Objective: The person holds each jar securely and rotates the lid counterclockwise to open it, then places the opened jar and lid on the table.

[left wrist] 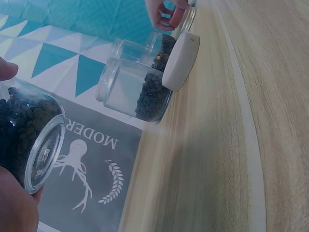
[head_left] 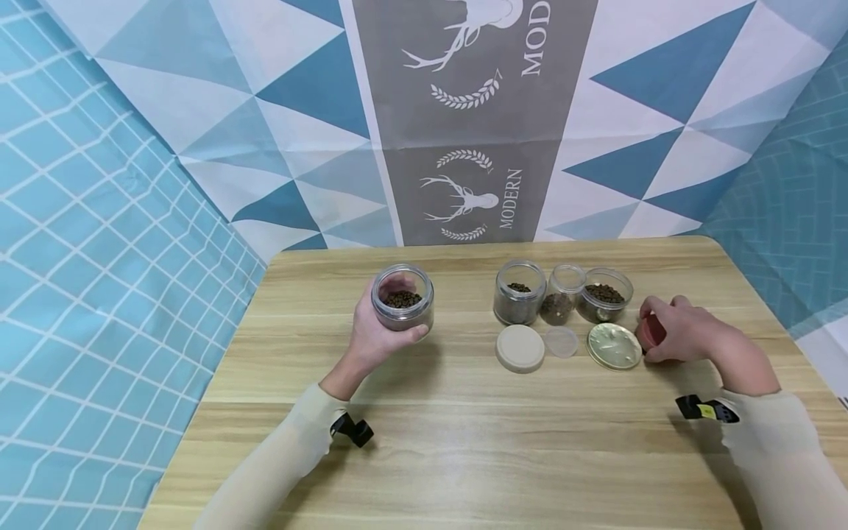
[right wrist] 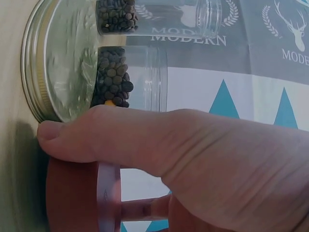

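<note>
My left hand (head_left: 380, 324) holds up a clear round jar (head_left: 424, 322), raised over the table, with dark brown pellets (head_left: 402, 299) in its lower part. In the left wrist view the tilted jar (left wrist: 24, 130) shows its base, with fingers on both sides. At the right, my right hand (head_left: 685, 329) grips a small red cup-shaped piece (head_left: 654, 330) from above, down at the table. In the right wrist view the thumb lies across this red piece (right wrist: 72, 193), which has a pale upper rim; the hand hides part of it. The gold lid (head_left: 614, 346) is right beside it.
Behind the lids stand an uncapped jar (head_left: 519, 313), a narrower jar (head_left: 558, 308) and a low wide jar (head_left: 599, 309), each holding dark pellets. A cream lid (head_left: 520, 348) and a small clear lid (head_left: 561, 342) lie in front. Patterned cloth (head_left: 464, 184) hangs behind the wooden table (head_left: 464, 442).
</note>
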The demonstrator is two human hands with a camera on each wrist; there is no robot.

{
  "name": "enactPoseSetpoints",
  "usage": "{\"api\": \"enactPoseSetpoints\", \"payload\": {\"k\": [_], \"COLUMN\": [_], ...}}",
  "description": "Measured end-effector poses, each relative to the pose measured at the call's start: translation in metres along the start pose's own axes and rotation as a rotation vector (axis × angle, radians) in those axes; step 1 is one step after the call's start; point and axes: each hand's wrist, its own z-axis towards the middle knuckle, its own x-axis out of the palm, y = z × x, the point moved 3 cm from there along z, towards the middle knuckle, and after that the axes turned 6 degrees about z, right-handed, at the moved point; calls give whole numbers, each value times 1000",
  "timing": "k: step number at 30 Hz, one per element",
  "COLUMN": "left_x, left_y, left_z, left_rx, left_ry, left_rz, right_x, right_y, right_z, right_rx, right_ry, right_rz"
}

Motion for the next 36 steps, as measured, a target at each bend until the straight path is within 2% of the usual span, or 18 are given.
{"api": "enactPoseSetpoints", "payload": {"k": [9, 18, 25, 36], "left_x": [0, 0, 3, 6], "left_y": [2, 1, 3, 3], "left_z": [0, 0, 0, 1], "left_rx": [-4, -11, -1, 0], "left_ry": [5, 17, 18, 22], "left_rz": [3, 2, -12, -15], "right_x": [3, 5, 8, 10], "right_y": [3, 0, 1, -1], "right_z": [2, 2, 3, 4], "right_rx": [-20, 16, 28, 17], "right_ry": [-5, 16, 16, 2], "right_rz": [22, -2, 20, 10]}}
